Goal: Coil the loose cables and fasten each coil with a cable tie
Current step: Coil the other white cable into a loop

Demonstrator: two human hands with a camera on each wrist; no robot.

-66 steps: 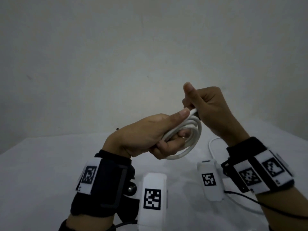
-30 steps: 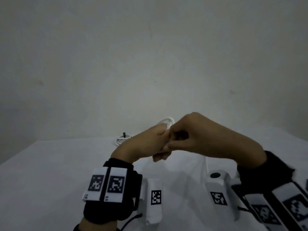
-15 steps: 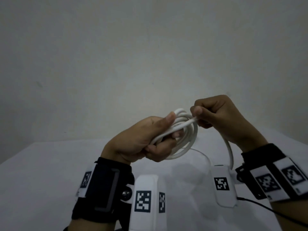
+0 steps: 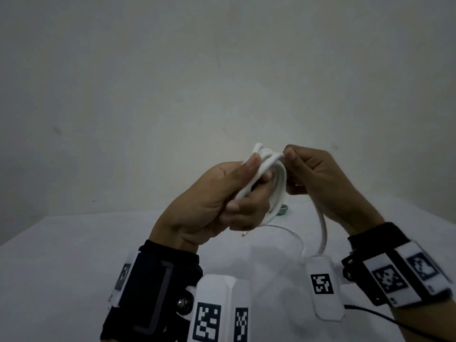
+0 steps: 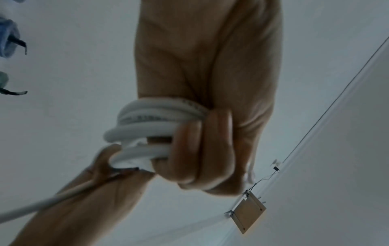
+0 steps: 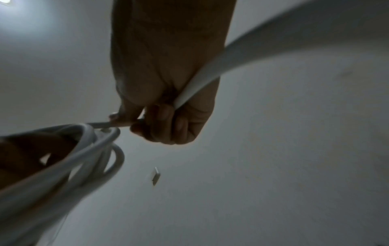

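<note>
— Where is the thick white round cable [image 4: 276, 178]?
— Coiled above the white table [image 4: 74, 255], left hand [image 4: 214, 206] fingers curled round its loops.
— The right hand [image 4: 318, 176]?
— Thumb and forefinger pinch the free strand.

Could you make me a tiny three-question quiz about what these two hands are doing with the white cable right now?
1. True or false: the coil lies flat on the table.
2. Which hand grips the finished loops? A) left hand B) right hand C) neither
3. Fill in: the right hand pinches the loose ___ of cable that trails down towards the table.

Key
1. False: it is held in the air above the table.
2. A: its fingers curl round the loops.
3. Strand.
</note>
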